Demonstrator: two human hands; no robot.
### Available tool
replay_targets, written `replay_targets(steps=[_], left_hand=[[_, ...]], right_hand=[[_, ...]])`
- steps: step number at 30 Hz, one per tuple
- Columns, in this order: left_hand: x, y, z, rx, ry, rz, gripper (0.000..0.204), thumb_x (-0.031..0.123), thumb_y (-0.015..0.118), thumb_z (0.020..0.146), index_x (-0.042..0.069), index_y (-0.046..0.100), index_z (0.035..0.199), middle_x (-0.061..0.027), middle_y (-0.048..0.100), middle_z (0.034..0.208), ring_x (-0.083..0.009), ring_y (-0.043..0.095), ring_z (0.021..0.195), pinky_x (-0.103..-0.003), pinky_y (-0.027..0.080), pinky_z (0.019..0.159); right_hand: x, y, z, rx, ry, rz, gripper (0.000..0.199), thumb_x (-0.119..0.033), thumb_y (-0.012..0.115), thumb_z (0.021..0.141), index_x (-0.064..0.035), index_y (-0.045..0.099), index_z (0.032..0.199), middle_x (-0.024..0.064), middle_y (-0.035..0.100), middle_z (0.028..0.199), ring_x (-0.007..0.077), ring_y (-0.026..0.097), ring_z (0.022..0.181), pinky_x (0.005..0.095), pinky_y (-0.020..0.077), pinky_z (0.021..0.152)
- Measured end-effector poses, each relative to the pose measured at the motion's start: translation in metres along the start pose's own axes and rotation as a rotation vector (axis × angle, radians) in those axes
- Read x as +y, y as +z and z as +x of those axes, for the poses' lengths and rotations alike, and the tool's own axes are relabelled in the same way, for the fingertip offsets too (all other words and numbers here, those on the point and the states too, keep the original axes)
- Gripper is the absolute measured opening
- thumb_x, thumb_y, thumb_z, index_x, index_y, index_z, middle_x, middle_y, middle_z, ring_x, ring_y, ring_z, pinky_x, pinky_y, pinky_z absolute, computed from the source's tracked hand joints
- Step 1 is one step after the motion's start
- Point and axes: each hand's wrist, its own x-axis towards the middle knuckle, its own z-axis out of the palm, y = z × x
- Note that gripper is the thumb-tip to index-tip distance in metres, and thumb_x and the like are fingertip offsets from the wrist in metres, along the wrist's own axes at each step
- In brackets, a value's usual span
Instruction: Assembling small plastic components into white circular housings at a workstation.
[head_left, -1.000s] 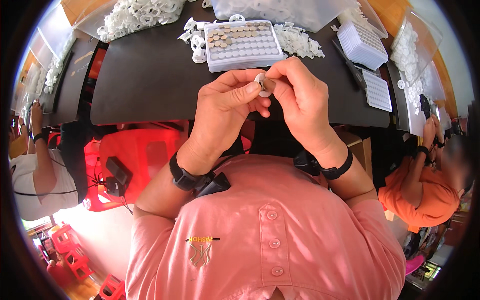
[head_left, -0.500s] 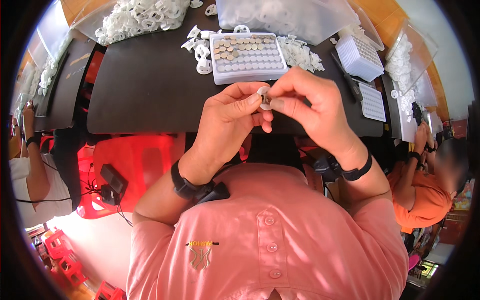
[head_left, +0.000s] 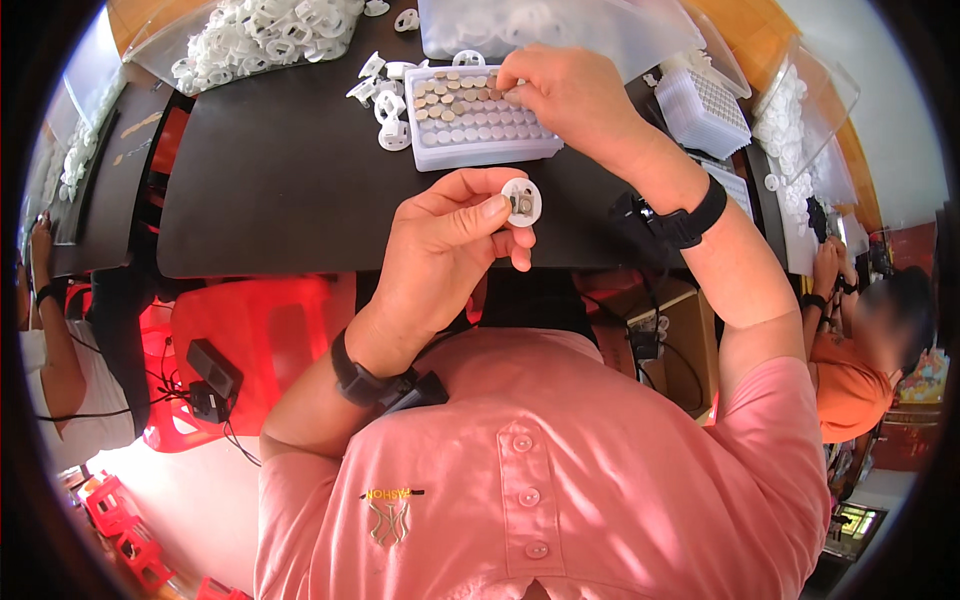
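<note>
One white disc [head_left: 526,203], pinched in our left hand [head_left: 445,235]: likely light, stiff; we favour its rim. Right hand [head_left: 578,98] at the tray [head_left: 480,156]; grip we cannot tell.

Tray [head_left: 485,158] partly behind right fingers [head_left: 520,63], co-worker's head [head_left: 888,320] blurred

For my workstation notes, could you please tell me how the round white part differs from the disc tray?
The white part is round, while the disc tray is rectangular. The part is much smaller than the tray. The part is held up in the left hand; the tray rests on the dark table. Both look whitish.
</note>
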Motion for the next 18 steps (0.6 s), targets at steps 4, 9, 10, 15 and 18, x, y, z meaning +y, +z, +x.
replay_targets(steps=[4,9,10,15,18], left_hand=[[-0.001,0.0,-0.001,0.015,0.008,0.081,0.032,0.017,0.062,0.098,-0.005,0.061,0.12,-0.0153,0.066,0.1,-0.0224,0.064,0.082,-0.035,0.052,0.07],[-0.002,0.004,0.0,0.02,0.005,0.086,0.032,0.017,0.062,0.099,-0.005,0.061,0.121,-0.0158,0.066,0.1,-0.0227,0.064,0.083,-0.035,0.052,0.07],[-0.002,0.003,0.0,0.022,0.007,0.084,0.032,0.017,0.062,0.099,-0.005,0.06,0.122,-0.0161,0.066,0.1,-0.0228,0.064,0.083,-0.035,0.052,0.07],[-0.001,0.004,-0.002,0.035,0.009,0.078,0.032,0.017,0.061,0.099,-0.005,0.06,0.122,-0.0167,0.066,0.102,-0.0231,0.064,0.084,-0.036,0.052,0.07],[-0.001,0.006,-0.001,0.047,0.011,0.023,0.025,0.01,0.062,0.098,-0.006,0.063,0.117,-0.0136,0.067,0.101,-0.0225,0.066,0.083,-0.036,0.054,0.069]], right_hand=[[-0.001,0.004,0.0,0.016,0.043,-0.014,0.008,-0.014,0.06,0.086,-0.0109,0.067,0.087,0.0082,0.069,0.083,0.0324,0.064,0.075,0.0424,0.0481,0.063],[0.001,0.004,-0.006,0.051,0.016,-0.048,0.009,-0.013,0.059,0.086,-0.0102,0.066,0.092,0.0096,0.069,0.085,0.0335,0.064,0.075,0.0434,0.0486,0.064],[-0.001,0.003,-0.007,0.052,0.021,-0.04,0.009,-0.014,0.059,0.087,-0.0099,0.065,0.093,0.0095,0.068,0.085,0.033,0.064,0.075,0.0426,0.0485,0.065],[-0.031,-0.03,-0.033,0.095,0.087,0.153,0.008,-0.01,0.063,0.088,-0.0064,0.062,0.095,0.0098,0.065,0.082,0.0291,0.063,0.072,0.0363,0.048,0.065],[-0.058,-0.044,-0.059,0.165,0.087,0.348,0.011,0.0,0.067,0.086,-0.0007,0.061,0.095,0.0108,0.062,0.079,0.0241,0.062,0.07,0.0303,0.0486,0.065]])
